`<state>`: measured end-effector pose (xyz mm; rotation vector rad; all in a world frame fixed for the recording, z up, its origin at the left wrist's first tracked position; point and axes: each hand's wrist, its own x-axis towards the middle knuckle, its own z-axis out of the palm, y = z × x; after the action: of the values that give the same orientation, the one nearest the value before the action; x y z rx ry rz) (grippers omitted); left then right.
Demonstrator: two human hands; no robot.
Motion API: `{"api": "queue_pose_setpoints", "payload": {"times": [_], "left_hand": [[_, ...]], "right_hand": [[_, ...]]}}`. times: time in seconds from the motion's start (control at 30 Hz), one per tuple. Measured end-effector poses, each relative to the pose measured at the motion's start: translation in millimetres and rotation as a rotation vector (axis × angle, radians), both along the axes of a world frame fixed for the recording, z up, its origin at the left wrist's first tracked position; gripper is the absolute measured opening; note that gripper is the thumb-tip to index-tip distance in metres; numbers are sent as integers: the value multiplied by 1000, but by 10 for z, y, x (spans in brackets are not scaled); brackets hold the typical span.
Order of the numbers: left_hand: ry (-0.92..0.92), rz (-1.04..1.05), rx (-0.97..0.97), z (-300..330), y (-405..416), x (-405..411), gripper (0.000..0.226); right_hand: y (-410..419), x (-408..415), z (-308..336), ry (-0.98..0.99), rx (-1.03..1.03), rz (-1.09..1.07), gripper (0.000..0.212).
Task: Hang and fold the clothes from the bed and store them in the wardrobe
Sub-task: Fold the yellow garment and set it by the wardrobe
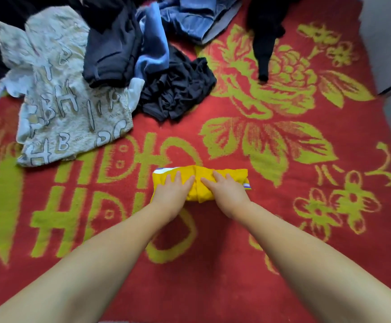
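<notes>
The yellow garment (217,183), folded to a narrow strip, is laid on the bed (283,229) just in front, long axis left-right. Left hand (171,194) & right hand (230,194) are pressed flat on it, fingers straight, approx. equally near.

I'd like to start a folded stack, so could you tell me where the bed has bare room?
Bare blanket lies right of the yellow garment and near the forearms. Crowded upper left: printed grey top, dark crumpled garment, blue clothes.
</notes>
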<state>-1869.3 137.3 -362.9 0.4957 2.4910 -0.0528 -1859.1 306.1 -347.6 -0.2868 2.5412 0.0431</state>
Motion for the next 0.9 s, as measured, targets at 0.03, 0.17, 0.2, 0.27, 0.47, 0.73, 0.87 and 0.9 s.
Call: {"api": "queue_pose_setpoints", "payload": {"times": [0.03,0.17,0.2,0.27,0.47,0.73,0.87,0.9], "left_hand": [[25,-1,-1,202,-33,-75,71],[111,49,7,1013,-287,-192,82],[139,69,5,1176,-380,-180,84],[187,97,-18,1473,-586,-134,87],[300,289,-89,2175,-1177,351,75],[322,657,-228,2709,-1739,1767,78],[308,861,-325,2875,-2052,2701,72],[320,908,-353,2919,-2135,2957,68]], "right_hand": [[-21,-79,190,15,-2,9,60],[-231,-288,963,78,-33,80,62],[-312,-312,1121,106,-44,108,62],[-502,-343,1400,166,-65,170,63],[-1150,-252,2043,282,-126,416,64],[-2065,489,2654,297,-102,904,69],[-2638,1170,2894,327,-160,1151,57],[-2792,1370,2945,344,-175,1214,55]]}}
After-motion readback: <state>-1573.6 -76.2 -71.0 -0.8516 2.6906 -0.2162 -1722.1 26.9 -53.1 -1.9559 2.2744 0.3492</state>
